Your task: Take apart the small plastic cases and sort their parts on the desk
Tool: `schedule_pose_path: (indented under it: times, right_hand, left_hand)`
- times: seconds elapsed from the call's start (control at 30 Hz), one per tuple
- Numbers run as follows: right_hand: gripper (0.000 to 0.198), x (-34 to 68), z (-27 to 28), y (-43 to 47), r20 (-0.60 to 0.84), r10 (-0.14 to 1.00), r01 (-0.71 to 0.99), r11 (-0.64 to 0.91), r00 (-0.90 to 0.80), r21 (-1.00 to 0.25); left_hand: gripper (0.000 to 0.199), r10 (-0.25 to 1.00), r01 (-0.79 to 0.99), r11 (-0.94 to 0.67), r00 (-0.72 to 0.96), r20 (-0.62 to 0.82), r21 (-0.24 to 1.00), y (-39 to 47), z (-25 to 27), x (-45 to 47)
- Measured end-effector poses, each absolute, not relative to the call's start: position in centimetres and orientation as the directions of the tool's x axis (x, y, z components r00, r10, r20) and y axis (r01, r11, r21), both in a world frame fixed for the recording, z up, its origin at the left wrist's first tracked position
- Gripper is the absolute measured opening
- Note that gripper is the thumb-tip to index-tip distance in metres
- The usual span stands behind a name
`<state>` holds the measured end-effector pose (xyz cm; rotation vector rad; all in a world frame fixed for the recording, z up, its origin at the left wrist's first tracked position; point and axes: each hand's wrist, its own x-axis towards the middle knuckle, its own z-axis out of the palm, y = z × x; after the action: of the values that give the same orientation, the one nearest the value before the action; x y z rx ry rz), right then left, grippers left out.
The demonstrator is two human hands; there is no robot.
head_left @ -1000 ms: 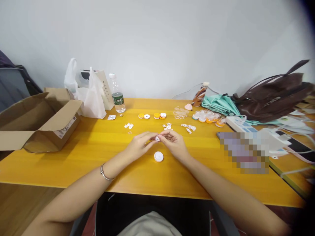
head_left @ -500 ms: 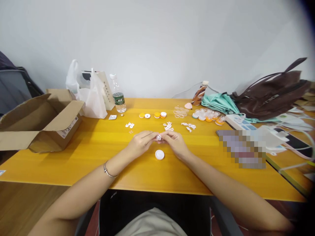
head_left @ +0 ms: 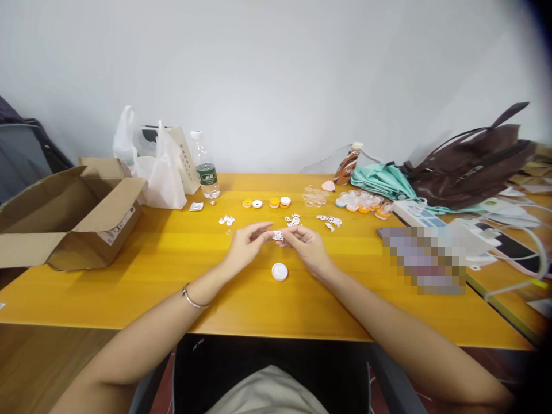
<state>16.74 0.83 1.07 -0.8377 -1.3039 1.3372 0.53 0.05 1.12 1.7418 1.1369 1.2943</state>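
Note:
Between my hands, raised a little over the table, is a small white plastic piece with cut-out holes (head_left: 278,235). My right hand (head_left: 308,247) pinches its right side between thumb and fingers. On the opposite side, the thumb of my left hand (head_left: 246,244) meets the piece's left edge, with the index finger lifted apart above it. Below them a round white disc-shaped part (head_left: 280,272) lies flat on the table. Just beyond my right fingers are more white perforated pieces (head_left: 294,220), and another group of white perforated pieces (head_left: 330,221) lies to the right.
Yellow and white round parts (head_left: 275,203) line the middle back, with small white parts (head_left: 226,219) nearer left. Clear rings (head_left: 315,196) and capped clear parts (head_left: 360,200) sit back right. A cardboard box (head_left: 95,221), water bottle (head_left: 208,172) and blurred flat object (head_left: 425,261) flank the area.
My left index finger has lifted away from the piece and straightened. The piece has turned, showing more of its width. The view has shifted slightly.

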Motion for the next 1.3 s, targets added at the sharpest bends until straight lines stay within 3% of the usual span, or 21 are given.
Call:
schedule_pose_path:
  times: [0.1,0.33,0.63,0.7,0.77,0.9,1.07,1.3]
  right_hand:
    - [0.018,16.7,1.0,0.7,0.19,0.961,-0.164,0.158,-0.201,-0.974]
    - [0.013,16.3,0.5,0.6,0.131,0.976,-0.242,0.087,-0.173,-0.966]
    - [0.016,16.8,0.4,1.2,0.08,0.971,-0.194,0.036,-0.224,-0.98]
    - [0.016,17.0,0.4,1.2,0.068,0.97,-0.192,0.022,-0.234,-0.981]
    - [0.017,17.1,0.5,1.2,0.046,0.967,-0.2,-0.005,-0.251,-0.98]
    - [0.019,17.3,0.6,1.4,0.027,0.966,-0.223,-0.032,-0.256,-0.974]
    - [0.021,17.5,0.8,1.5,0.036,0.957,-0.206,-0.025,-0.289,-0.978]
    - [0.021,17.5,0.3,2.0,-0.084,0.945,-0.197,-0.153,-0.317,-0.968]
  left_hand:
    - [0.023,0.947,0.196,-0.31,0.147,0.284,0.93,0.1,0.8,1.0]
    - [0.023,0.943,0.149,-0.321,0.14,0.301,0.935,0.2,-0.1,1.7]
    - [0.019,0.972,-0.098,0.048,0.234,-0.024,0.994,0.2,0.2,1.4]
    - [0.02,0.972,-0.055,-0.017,0.232,0.029,0.998,0.1,0.1,1.4]
    - [0.025,0.959,0.077,-0.182,0.232,0.16,0.98,-0.3,0.0,1.5]
    - [0.031,0.867,0.374,-0.487,0.317,0.385,0.789,-1.4,0.7,1.3]
    - [0.028,0.847,0.441,-0.53,0.317,0.427,0.724,-1.4,1.2,0.9]
    - [0.02,0.733,0.499,-0.67,0.331,0.594,0.549,-1.0,1.2,0.6]
